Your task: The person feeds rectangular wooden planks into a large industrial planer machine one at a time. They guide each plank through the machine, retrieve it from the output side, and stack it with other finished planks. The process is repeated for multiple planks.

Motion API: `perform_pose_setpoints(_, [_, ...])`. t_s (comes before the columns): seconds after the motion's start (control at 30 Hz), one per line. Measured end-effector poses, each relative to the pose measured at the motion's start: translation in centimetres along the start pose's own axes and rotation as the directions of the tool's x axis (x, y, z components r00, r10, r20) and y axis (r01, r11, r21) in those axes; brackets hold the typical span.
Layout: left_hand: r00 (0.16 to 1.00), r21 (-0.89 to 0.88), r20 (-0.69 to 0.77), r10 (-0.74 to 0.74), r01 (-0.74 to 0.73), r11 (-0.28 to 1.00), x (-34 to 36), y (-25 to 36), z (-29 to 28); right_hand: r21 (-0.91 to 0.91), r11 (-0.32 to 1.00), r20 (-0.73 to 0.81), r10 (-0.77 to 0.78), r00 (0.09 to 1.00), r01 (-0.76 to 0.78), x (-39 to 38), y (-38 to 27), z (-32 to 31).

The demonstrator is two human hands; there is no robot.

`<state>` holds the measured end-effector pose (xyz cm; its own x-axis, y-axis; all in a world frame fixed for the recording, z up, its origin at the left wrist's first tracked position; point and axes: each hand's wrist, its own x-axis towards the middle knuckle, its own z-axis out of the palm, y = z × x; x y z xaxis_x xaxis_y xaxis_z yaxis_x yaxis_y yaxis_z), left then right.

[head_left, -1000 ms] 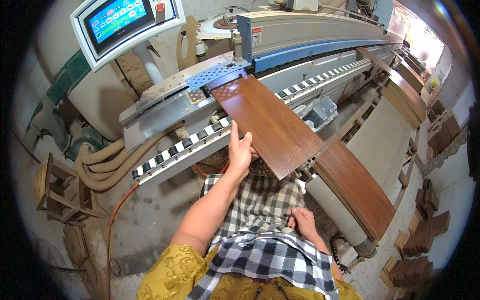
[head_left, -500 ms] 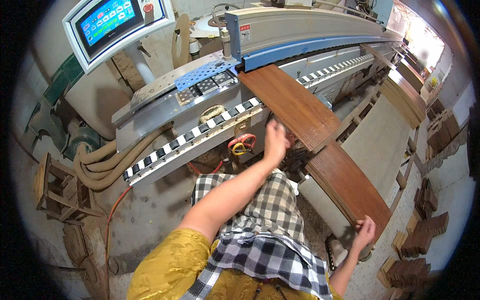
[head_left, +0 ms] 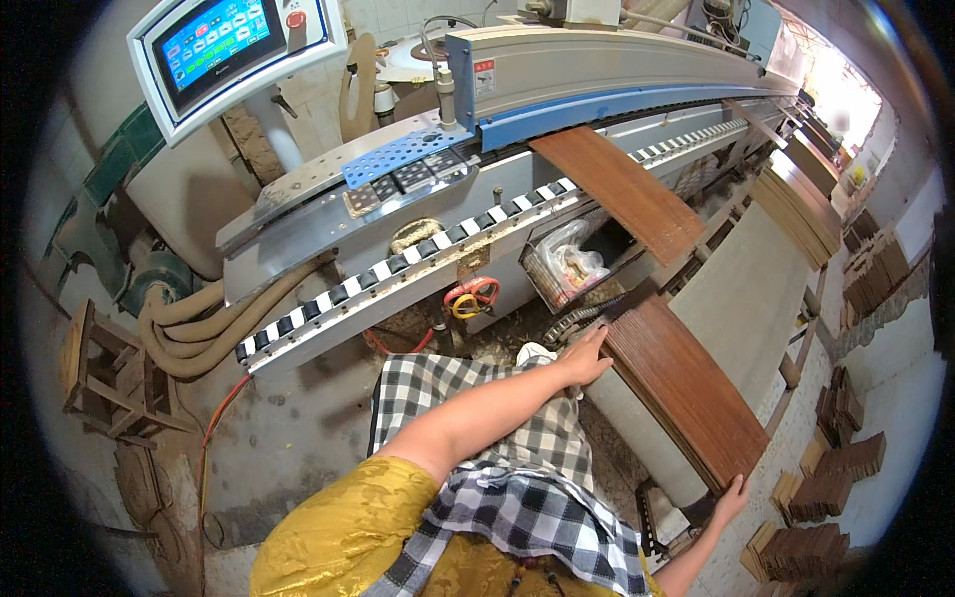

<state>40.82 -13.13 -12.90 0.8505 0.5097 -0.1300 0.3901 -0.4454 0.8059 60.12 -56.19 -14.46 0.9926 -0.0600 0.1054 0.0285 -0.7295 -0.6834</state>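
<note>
A reddish-brown wooden board (head_left: 691,383) lies on top of a short stack at my right, with thinner board edges showing under it. My left hand (head_left: 585,359) grips its far end, fingers at the corner. At the near end my right hand (head_left: 733,500) is closed on the edge, its fingers partly hidden. Another brown board (head_left: 625,189) lies across the edge-banding machine (head_left: 617,80), one end under the blue guard; neither hand touches it.
A roller conveyor (head_left: 736,289) carries the stack, with further boards (head_left: 799,204) beyond. Under the machine's roller rail (head_left: 418,254) hang red-handled scissors (head_left: 472,296) and a basket with a plastic bag (head_left: 572,264). A control screen (head_left: 221,52) stands far left. Board piles (head_left: 796,552) line the right floor.
The machine's board has moved away to the right along the rail. My left hand has come from beside it down to the stack's top board. My right hand has closed on that board's near end.
</note>
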Motion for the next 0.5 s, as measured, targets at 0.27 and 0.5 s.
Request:
perform_pose_setpoints(0.27, [0.960,-0.429,-0.194,-0.203,0.103,0.897,-5.4,-1.5,1.5,0.081,0.990,-0.042,0.119,0.992,-0.115,-2.2,3.8,-4.1])
perform_pose_setpoints(0.5, [0.918,-0.909,-0.001,-0.397,0.165,0.383,-10.7,-2.4,-1.5,0.558,0.790,0.345,0.058,0.937,-0.254,-7.5,-0.4,-3.8])
